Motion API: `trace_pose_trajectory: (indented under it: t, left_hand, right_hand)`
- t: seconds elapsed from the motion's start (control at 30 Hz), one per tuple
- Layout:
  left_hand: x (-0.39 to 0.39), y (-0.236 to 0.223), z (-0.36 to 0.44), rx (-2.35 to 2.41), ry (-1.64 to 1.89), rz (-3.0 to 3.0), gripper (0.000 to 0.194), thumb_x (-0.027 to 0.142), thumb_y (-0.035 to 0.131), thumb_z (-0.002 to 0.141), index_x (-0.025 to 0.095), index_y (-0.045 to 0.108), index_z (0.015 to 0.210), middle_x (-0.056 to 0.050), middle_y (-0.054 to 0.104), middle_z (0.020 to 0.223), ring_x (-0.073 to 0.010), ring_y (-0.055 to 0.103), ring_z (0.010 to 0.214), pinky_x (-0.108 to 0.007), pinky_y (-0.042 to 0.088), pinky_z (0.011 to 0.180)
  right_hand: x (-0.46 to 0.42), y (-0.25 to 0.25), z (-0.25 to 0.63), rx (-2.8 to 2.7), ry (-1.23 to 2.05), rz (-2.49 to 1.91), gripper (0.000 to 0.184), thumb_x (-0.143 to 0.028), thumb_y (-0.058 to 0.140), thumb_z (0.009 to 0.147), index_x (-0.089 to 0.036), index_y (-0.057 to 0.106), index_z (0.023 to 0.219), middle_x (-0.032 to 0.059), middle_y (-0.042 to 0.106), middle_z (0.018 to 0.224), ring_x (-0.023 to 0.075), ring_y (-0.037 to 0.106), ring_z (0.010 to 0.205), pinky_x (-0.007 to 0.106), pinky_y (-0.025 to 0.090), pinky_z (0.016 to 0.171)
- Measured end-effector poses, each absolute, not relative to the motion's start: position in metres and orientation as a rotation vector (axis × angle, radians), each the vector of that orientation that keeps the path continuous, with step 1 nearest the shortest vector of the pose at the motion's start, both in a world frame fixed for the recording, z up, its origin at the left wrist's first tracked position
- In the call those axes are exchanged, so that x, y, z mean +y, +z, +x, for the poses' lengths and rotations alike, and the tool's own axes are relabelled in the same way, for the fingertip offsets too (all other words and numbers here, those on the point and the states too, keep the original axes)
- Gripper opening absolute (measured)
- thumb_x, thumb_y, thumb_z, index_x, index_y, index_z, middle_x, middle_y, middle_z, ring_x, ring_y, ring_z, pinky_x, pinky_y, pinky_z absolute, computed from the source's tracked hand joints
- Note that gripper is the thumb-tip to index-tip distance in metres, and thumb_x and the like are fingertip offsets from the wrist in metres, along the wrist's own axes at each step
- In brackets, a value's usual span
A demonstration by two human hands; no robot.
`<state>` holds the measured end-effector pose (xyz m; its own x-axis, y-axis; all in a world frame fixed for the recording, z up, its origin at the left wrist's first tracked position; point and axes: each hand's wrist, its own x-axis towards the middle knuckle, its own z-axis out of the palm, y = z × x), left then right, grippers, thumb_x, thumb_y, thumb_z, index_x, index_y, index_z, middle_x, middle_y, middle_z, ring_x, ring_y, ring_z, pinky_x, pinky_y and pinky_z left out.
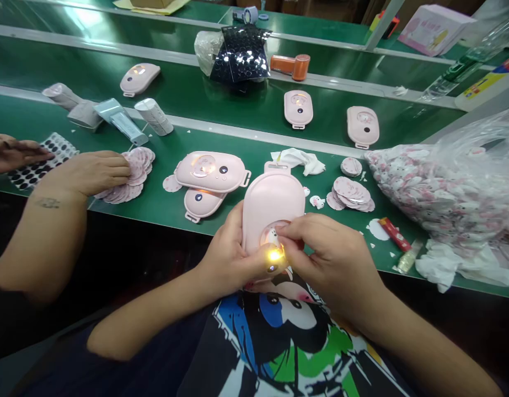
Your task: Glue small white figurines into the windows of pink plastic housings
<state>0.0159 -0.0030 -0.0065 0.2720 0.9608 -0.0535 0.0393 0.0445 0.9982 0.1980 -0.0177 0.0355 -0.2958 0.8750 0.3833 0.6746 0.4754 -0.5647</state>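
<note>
Pink, smooth, the case [272,196] looks light, stiff, best held by its edges. The left hand [228,249] grips it; the right hand [335,251] pinches a white figurine [272,236].

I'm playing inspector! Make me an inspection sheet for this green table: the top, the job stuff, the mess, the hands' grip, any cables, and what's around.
Surface: green worktop, with tiny white scraps scattered on it.
Job's things: one pink device in hand, a yellow light glowing near its lower end; a small white figure at its round window; stacked round discs.
Clutter: crumpled tissue, red packet.
Grip: left hand holds the device; right hand appears to pinch the figure.
Cables: nothing seen.
Surroundings: another person's hand on more discs, at left; full plastic bag, at right.
</note>
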Motion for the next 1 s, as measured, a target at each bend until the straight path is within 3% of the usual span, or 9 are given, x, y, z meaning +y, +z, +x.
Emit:
trace_pose_trajectory:
  t: [0.2, 0.37, 0.57, 0.83, 1.0]
  left_hand:
    - [-0.0017, -0.0074, 0.0141, 1.063, 0.901, 1.38, 0.067, 0.032, 0.078, 0.077, 0.025, 0.047, 0.136, -0.008, 0.062, 0.131, -0.0333, 0.055, 0.124, -0.044, 0.046, 0.104]
    - [-0.0015, -0.0056, 0.0158, 1.028, 0.919, 1.341, 0.065, 0.033, 0.077, 0.078, 0.024, 0.047, 0.135, -0.01, 0.06, 0.135, -0.0336, 0.056, 0.124, -0.043, 0.048, 0.102]
    - [-0.0007, -0.0051, 0.0168, 1.055, 0.919, 1.36, 0.068, 0.032, 0.079, 0.076, 0.023, 0.048, 0.136, -0.008, 0.063, 0.13, -0.0354, 0.053, 0.127, -0.045, 0.047, 0.104]
    - [0.0008, -0.0097, 0.0151, 1.032, 0.922, 1.356, 0.069, 0.03, 0.079, 0.077, 0.028, 0.047, 0.139, -0.006, 0.057, 0.139, -0.0315, 0.054, 0.126, -0.041, 0.046, 0.103]
    - [0.0025, -0.01, 0.0163, 0.964, 0.917, 1.273, 0.062, 0.033, 0.071, 0.086, 0.022, 0.042, 0.14, -0.01, 0.058, 0.136, -0.029, 0.054, 0.125, -0.039, 0.047, 0.101]
  right_hand:
    - [-0.0169, 0.0326, 0.1982, -2.063, 0.395, -1.291, 0.011, -0.012, 0.06, 0.087, -0.013, 0.071, 0.085, 0.0044, 0.074, 0.084, 0.0151, 0.067, 0.078, 0.026, 0.051, 0.069]
    - [-0.016, 0.0344, 0.1988, -2.059, 0.425, -1.276, 0.013, -0.014, 0.059, 0.089, -0.011, 0.072, 0.087, 0.0055, 0.074, 0.086, 0.014, 0.068, 0.08, 0.024, 0.053, 0.073]
    - [-0.0133, 0.0337, 0.1972, -2.063, 0.394, -1.329, 0.012, -0.013, 0.061, 0.087, -0.012, 0.072, 0.084, 0.0049, 0.073, 0.082, 0.0147, 0.068, 0.076, 0.024, 0.052, 0.067]
    - [-0.0123, 0.0313, 0.196, -2.062, 0.402, -1.303, 0.013, -0.014, 0.061, 0.086, -0.01, 0.073, 0.089, 0.0041, 0.071, 0.079, 0.0132, 0.064, 0.073, 0.023, 0.05, 0.065]
    - [-0.0088, 0.0275, 0.1984, -2.074, 0.429, -1.245, 0.016, -0.01, 0.06, 0.085, -0.008, 0.069, 0.098, 0.0071, 0.069, 0.09, 0.0155, 0.062, 0.085, 0.026, 0.051, 0.077]
